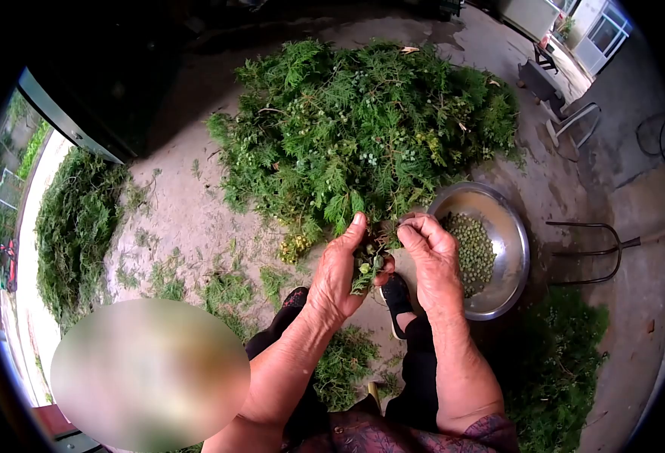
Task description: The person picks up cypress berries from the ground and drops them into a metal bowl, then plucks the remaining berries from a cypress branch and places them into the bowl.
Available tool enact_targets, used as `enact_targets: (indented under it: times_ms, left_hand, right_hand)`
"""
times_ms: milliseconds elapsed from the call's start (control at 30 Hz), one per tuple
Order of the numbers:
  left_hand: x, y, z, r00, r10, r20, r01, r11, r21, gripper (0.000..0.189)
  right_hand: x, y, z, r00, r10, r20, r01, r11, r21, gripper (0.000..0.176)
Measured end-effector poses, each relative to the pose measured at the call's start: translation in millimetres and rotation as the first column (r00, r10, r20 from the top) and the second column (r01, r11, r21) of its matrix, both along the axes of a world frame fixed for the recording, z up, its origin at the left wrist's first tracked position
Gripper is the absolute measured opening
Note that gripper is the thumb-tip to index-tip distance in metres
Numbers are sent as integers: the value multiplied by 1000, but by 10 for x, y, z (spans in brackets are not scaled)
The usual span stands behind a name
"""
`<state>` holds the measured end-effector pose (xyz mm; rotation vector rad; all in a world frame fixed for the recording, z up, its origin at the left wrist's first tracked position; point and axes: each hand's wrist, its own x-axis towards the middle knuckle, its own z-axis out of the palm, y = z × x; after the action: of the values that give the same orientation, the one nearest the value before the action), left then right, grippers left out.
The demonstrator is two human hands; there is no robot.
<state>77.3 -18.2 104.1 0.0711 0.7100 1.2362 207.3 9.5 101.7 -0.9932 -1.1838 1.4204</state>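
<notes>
My left hand [336, 275] is closed around a small evergreen sprig [365, 273] with scale-like leaves and a few pale green cones. Close by on its right, my right hand [430, 253] has thumb and fingers pinched together; what lies between the fingertips is hidden. Brownish twig ends show between the two hands. Just right of my right hand stands a wide metal basin [510, 226], with many small round green cones [472, 253] in its bottom. Beyond both hands rises a big heap of cut evergreen branches [362, 136].
A second pile of greenery [79, 226] lies by the doorway at left, and more clippings [559, 370] lie at lower right. A metal fork [604, 253] rests right of the basin. My shoes [398, 298] are beneath my hands. A blurred oval covers the lower left.
</notes>
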Motion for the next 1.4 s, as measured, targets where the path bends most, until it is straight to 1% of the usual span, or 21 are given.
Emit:
enact_targets:
  times_ms: [33, 100, 200, 267, 367, 467, 567, 700, 800, 900, 933, 967, 1033, 1100, 1133, 1167, 1233, 1267, 1300, 1367, 1400]
  left_hand:
    - [2, 0, 2, 1000, -1, 0, 1, 1000, 1, 37]
    - [14, 2, 5, 998, -21, -54, 21, 1000, 1, 32]
    - [41, 2, -29, 989, -53, -137, 60, 997, 44, 25]
    - [37, -19, -47, 985, -59, -160, 72, 995, 76, 18]
    - [53, -9, -33, 967, -71, -247, 87, 995, 53, 18]
    - [75, -23, 0, 942, -71, -329, 111, 988, 106, 16]
    - [62, -28, -88, 925, -69, -373, 133, 980, 147, 16]
    - [39, -26, -90, 936, -75, -343, 101, 993, 60, 15]
    - [24, -20, -85, 943, -84, -323, 103, 994, 42, 15]
    - [32, -7, -100, 965, -61, -255, 71, 997, 26, 14]
    - [27, -1, -84, 971, -46, -234, 51, 999, 17, 13]
    - [20, 3, -75, 977, -30, -213, 32, 999, 7, 12]
    - [4, 6, -118, 980, -1, -197, 6, 1000, 26, 11]
    - [7, 4, -138, 980, 37, -194, -31, 999, 34, 10]
    - [15, 0, -144, 978, 62, -199, -57, 998, 31, 9]
    - [18, -7, -151, 975, 86, -205, -82, 996, 29, 8]
    - [1, 7, -152, 972, 72, -222, -69, 997, 19, 8]
    - [-6, 1, -159, 971, 61, -231, -62, 998, 6, 7]
    - [-22, 2, -160, 976, 44, -215, -45, 999, 2, 8]
    - [-54, 9, -150, 974, 20, -227, -21, 1000, -6, 11]
    - [-69, 4, -110, 973, 12, -231, -19, 999, -26, 12]
  right_hand:
    - [3, 0, -2, 1000, -15, -24, 14, 999, -36, 12]
    - [7, -2, -10, 996, -48, -69, 41, 993, -107, 12]
    - [21, 19, 22, 988, -77, -131, 59, 988, -142, 11]
    - [8, 10, 39, 993, -76, -87, 63, 988, -142, 10]
    - [21, 18, 11, 998, -58, -41, 52, 990, -132, 8]
    - [18, 21, 29, 1000, -29, -10, 27, 991, -134, 6]
    - [13, 22, 51, 999, -3, -32, -3, 982, -188, 5]
    - [-3, 9, -23, 986, -35, -163, -9, 965, -264, 8]
    - [13, 8, -2, 981, -32, -192, -25, 958, -287, 9]
    - [8, 10, -19, 981, -101, -164, 58, 966, -251, 10]
    - [19, 18, -48, 991, -116, -71, 104, 983, -152, 12]
    - [63, 27, -39, 993, -113, 31, 116, 986, -119, 13]
    - [60, 0, 66, 998, 0, 67, 0, 1000, 9, 19]
    - [63, -17, 8, 968, 95, 233, -101, 995, 13, 27]
    - [43, -33, -5, 952, 78, 296, -103, 992, 69, 26]
    - [38, -42, 9, 946, 80, 314, -107, 992, 68, 24]
    - [17, -30, 64, 933, 89, 348, -118, 991, 62, 21]
    - [34, -15, 42, 959, 135, 249, -133, 991, -25, 16]
    - [79, 4, 21, 956, 176, 234, -183, 983, 7, 13]
    - [174, 41, -9, 953, 213, 214, -207, 977, -51, 13]
    - [198, 44, -10, 972, 215, 89, -207, 974, -94, 15]
